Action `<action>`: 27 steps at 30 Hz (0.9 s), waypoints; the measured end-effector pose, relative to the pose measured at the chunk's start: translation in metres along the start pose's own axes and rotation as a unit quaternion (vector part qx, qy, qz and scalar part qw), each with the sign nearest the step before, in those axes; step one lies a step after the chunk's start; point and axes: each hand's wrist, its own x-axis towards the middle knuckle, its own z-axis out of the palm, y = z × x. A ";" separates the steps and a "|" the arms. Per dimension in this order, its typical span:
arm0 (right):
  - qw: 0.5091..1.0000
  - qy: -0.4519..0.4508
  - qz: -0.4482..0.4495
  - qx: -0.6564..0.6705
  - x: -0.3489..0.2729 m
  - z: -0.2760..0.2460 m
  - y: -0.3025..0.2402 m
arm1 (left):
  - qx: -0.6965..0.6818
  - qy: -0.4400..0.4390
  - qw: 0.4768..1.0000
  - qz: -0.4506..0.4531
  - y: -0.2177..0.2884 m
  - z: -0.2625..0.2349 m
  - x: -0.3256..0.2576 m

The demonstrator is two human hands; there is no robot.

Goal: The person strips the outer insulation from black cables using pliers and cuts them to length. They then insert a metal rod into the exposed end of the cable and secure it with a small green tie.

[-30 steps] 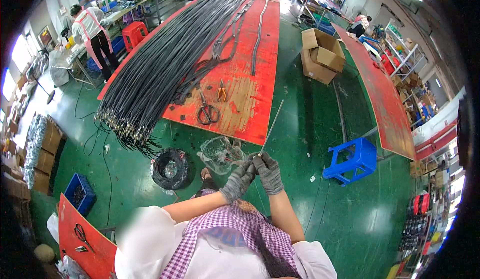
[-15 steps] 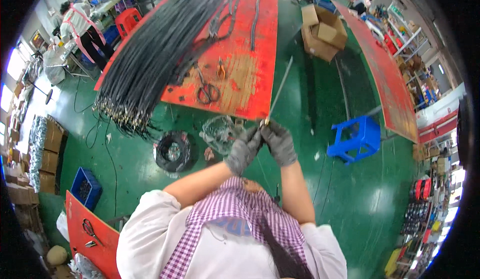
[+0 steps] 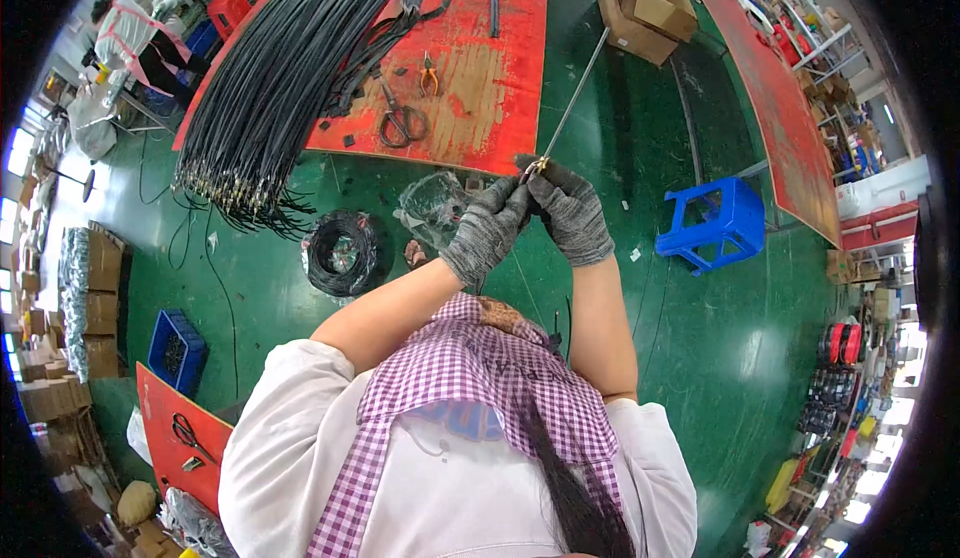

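Note:
Both of my hands wear grey knit gloves and meet just beyond the near edge of the red table. Held in my right hand is a brass-coloured fitting, pinched by the fingertips. A long thin grey rod runs from the fitting away to the upper right; how they join is too small to tell. My left hand is closed, its fingertips against the same spot and a bit of dark, thin material by them. What exactly it grips is hidden.
Black cables with brass ends hang over the red table. Scissors and orange-handled pliers lie there. On the green floor are a coiled black cable, a blue stool and a cardboard box. Another person bends at the far left.
My hands have risen in view with the fitting and rod, which stay pointing up and right. The table and floor items have shifted upward in the picture. My grip looks much the same.

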 end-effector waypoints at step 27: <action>0.991 0.096 -0.016 -0.089 -0.006 -0.003 0.048 | 0.020 0.006 0.997 -0.078 -0.072 -0.014 0.008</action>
